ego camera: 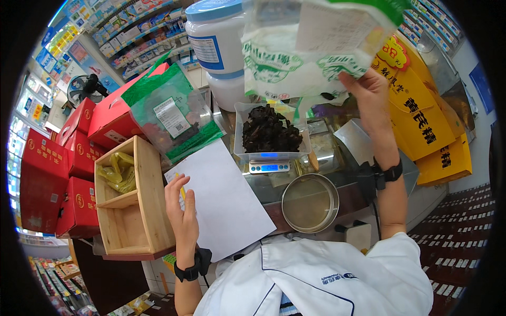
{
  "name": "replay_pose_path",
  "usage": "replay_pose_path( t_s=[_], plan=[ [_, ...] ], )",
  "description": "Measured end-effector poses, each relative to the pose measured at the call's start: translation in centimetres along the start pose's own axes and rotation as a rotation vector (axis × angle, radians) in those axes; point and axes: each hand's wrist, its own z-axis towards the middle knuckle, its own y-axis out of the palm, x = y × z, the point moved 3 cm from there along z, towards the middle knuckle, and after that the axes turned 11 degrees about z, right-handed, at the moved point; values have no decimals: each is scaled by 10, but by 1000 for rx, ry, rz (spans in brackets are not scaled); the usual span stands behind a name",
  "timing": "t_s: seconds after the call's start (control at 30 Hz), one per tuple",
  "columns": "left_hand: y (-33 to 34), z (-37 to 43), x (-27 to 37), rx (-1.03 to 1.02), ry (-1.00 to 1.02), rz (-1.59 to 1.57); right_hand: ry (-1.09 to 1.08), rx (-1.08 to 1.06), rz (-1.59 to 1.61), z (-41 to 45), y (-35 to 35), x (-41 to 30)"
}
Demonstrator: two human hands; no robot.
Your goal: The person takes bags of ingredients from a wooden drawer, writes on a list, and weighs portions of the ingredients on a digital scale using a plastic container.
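Observation:
My right hand (371, 93) is raised at the upper right, pinching the lower edge of a clear plastic bag (272, 75) with green and white printing. A slip with writing shows on that bag. Below it, a translucent plastic tub (239, 134) holds a heap of dark, dried pieces (270, 132). The tub rests on a small digital scale (269, 166) with a lit display. My left hand (182, 213) is held over the left side of a white paper sheet (229, 201), thumb apart from the fingers and nothing gripped. A yellow stick-like item (182, 192) is partly hidden behind it.
A round metal sieve (310, 203) lies near the glass counter's front edge. To the left are a two-compartment wooden box (142, 197), a green-banded bag (178, 114) and several red boxes (39, 185). White tubs (215, 43) stand behind; yellow gift bags (419, 102) are at right.

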Motion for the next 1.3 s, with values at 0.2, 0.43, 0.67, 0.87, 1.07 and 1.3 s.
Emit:
replay_pose_path(
  t_s=[0.2,0.43,0.67,0.87,1.07,1.3],
  plan=[
    [-3,-18,-11,-2,-76,-38,-49,-13,-1,1,0,-14],
    [-11,-46,-4,41,-141,-118,-16,156,287,-10,-19,-12],
    [-14,-77,-3,59,-209,-97,169,301,473,-38,-40,5],
    [-10,-91,1,34,-222,-20,330,389,644,-77,-41,9],
    [-24,-85,9,39,-170,-66,365,432,692,-100,-19,-17],
    [-78,-75,15,27,87,-1,336,330,637,-145,38,-43]
  ],
)
